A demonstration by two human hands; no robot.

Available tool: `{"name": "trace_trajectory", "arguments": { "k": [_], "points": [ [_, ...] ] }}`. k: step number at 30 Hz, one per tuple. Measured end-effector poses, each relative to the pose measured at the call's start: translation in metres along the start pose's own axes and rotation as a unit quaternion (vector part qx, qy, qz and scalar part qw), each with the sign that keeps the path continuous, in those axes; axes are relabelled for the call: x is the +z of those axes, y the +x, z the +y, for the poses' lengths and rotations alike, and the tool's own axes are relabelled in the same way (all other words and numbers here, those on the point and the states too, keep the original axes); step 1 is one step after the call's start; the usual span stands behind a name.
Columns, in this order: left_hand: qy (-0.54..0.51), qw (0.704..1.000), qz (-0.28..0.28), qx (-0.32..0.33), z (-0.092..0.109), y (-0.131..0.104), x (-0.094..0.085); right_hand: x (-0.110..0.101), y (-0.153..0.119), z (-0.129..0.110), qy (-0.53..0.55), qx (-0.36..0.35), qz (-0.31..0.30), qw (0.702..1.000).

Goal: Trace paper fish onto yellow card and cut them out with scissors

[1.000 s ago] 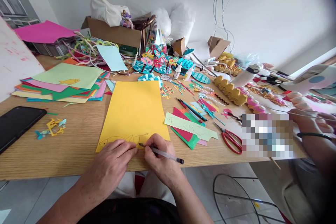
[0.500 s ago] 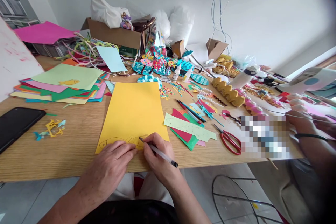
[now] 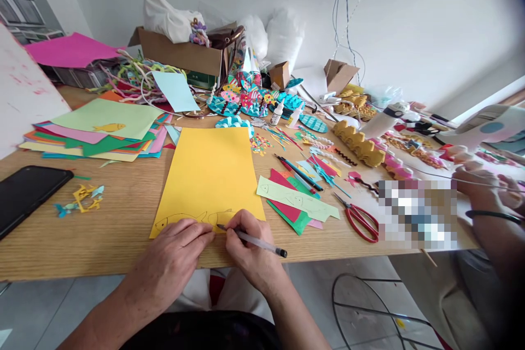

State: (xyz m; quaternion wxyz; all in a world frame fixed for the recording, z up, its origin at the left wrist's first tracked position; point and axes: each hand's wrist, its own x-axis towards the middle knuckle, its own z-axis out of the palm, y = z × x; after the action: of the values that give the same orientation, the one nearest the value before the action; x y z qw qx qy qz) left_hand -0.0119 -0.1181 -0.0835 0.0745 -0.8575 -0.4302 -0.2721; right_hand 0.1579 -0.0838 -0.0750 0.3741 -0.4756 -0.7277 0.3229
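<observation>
A yellow sheet of paper (image 3: 213,169) lies in front of me, with fish outlines drawn in dark ink along its near edge. My left hand (image 3: 178,251) rests flat on the sheet's lower left part, fingers stretched out and holding nothing. In my right hand (image 3: 252,249) is a pen (image 3: 258,241) with a clear barrel and a black end. Its tip touches the paper at the second fish outline, just right of my left fingertips. My right hand covers part of the sheet's lower right corner.
Right of the sheet lie a pale green strip (image 3: 297,198) with drawn fish, several pens and red-handled scissors (image 3: 361,221). Coloured papers (image 3: 106,117) are stacked at left, behind a black phone (image 3: 33,197) and yellow scraps (image 3: 85,199). Another person's hand (image 3: 478,180) is at far right.
The pen tip has moved slightly down along the second fish outline, and the pen leans lower to the right. More of that fish's upper line shows. My left hand stays in place.
</observation>
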Motion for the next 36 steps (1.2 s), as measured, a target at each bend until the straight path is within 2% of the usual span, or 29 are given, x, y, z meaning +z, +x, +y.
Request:
{"name": "trace_trajectory", "arguments": {
  "k": [5, 12, 24, 31, 36],
  "points": [
    [-0.001, 1.000, -0.002, 0.001, -0.0001, -0.0001, 0.0009, -0.0008, -0.0006, -0.0006, 0.018, 0.005, -0.013, 1.000],
    [-0.013, 1.000, -0.005, -0.002, -0.0001, 0.0013, -0.0010, 0.0004, 0.0011, 0.0002, -0.007, 0.004, 0.033, 0.999],
    [-0.001, 1.000, -0.006, 0.000, -0.0003, 0.0001, 0.0005, 0.0041, 0.0026, 0.0020, -0.029, -0.014, 0.037, 0.999],
    [0.005, 1.000, 0.014, 0.009, -0.0004, 0.0009, 0.0002, 0.0004, 0.0004, 0.0009, -0.001, 0.004, 0.010, 1.000],
    [0.004, 1.000, 0.008, 0.006, -0.0003, -0.0003, 0.0020, -0.0001, 0.0001, 0.0009, 0.015, -0.001, -0.004, 1.000]
  ]
}}
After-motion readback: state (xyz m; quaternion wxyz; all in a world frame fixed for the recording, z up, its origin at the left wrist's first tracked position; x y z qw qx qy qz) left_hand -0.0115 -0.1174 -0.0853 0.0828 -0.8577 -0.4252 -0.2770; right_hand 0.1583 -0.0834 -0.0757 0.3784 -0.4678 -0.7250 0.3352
